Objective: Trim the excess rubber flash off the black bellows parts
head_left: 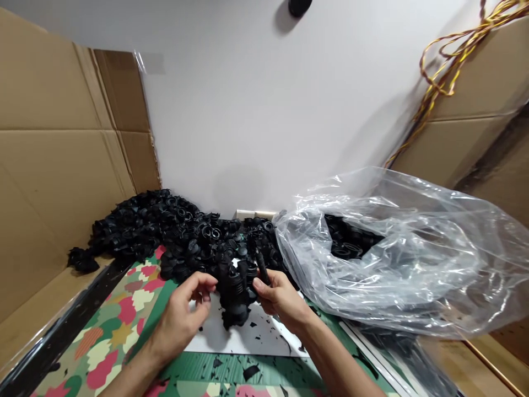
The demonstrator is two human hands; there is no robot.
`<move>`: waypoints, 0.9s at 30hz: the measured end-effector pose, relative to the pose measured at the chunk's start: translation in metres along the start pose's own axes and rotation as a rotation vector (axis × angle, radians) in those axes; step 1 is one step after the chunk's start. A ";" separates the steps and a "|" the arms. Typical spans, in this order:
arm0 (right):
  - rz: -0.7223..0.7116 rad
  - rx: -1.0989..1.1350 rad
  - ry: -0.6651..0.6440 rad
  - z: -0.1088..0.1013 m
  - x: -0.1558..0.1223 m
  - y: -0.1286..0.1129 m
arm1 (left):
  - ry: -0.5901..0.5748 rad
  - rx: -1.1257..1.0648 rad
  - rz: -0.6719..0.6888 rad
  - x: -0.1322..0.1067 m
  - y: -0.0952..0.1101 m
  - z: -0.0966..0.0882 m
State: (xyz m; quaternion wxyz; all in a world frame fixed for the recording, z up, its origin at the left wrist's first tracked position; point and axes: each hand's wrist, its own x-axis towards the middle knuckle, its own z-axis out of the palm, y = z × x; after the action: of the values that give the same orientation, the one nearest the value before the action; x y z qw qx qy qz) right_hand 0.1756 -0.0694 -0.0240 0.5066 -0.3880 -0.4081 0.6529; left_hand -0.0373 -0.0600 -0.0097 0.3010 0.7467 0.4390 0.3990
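My left hand [182, 314] and my right hand [281, 298] meet over a white sheet [264, 342] near the bottom middle. Between them hangs a cluster of black ribbed rubber parts [235, 292], several joined together. Left fingers pinch its left side. Right fingers curl round its right side and also grip a thin black tool [262, 267] that points up. Just behind lies a big pile of the same black parts [173, 231], stretching left along the wall.
A large clear plastic bag [413, 259] with more black parts inside lies at the right. Cardboard panels [53, 160] stand at left and right. A colourful patterned mat [119, 331] carries black rubber scraps. Twisted yellow-red wires [446, 60] hang at top right.
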 end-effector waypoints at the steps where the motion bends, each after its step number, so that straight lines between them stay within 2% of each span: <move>1: -0.008 -0.004 -0.016 0.000 0.000 -0.002 | 0.043 -0.027 -0.059 0.002 -0.001 -0.001; 3: -0.034 -0.022 -0.040 0.001 -0.001 -0.008 | 0.072 -0.016 -0.062 0.008 -0.003 0.001; 7: -0.119 -0.086 -0.068 0.012 -0.001 -0.026 | -0.038 0.125 0.186 0.022 -0.008 0.012; 9: -0.169 -0.133 -0.063 0.019 -0.002 -0.039 | -0.092 0.150 0.198 0.031 -0.010 0.017; 11: -0.249 -0.199 0.001 0.022 -0.004 -0.054 | -0.076 0.163 0.163 0.041 -0.011 0.017; 13: -0.342 -0.248 0.144 0.019 -0.006 -0.066 | -0.034 0.162 0.120 0.050 -0.009 0.009; 15: -0.383 -0.239 0.304 0.011 -0.008 -0.072 | -0.004 0.144 0.070 0.056 -0.002 -0.008; 17: -0.351 -0.198 0.412 0.002 -0.009 -0.069 | 0.024 0.115 0.035 0.059 0.008 -0.027; 19: -0.272 -0.158 0.438 -0.004 -0.011 -0.058 | 0.047 0.085 0.012 0.059 0.017 -0.045; 22: -0.147 -0.101 0.395 -0.005 -0.014 -0.037 | -0.075 0.046 -0.146 0.055 0.023 -0.060; 27: 0.048 0.075 0.343 -0.001 -0.022 -0.014 | -0.455 0.151 -0.267 0.047 0.013 -0.068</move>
State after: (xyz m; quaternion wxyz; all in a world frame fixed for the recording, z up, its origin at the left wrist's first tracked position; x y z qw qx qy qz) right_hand 0.1855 -0.0887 -0.0095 0.5670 -0.4842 -0.2817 0.6039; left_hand -0.0769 -0.0169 0.0501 0.3854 0.7730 0.4830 0.1439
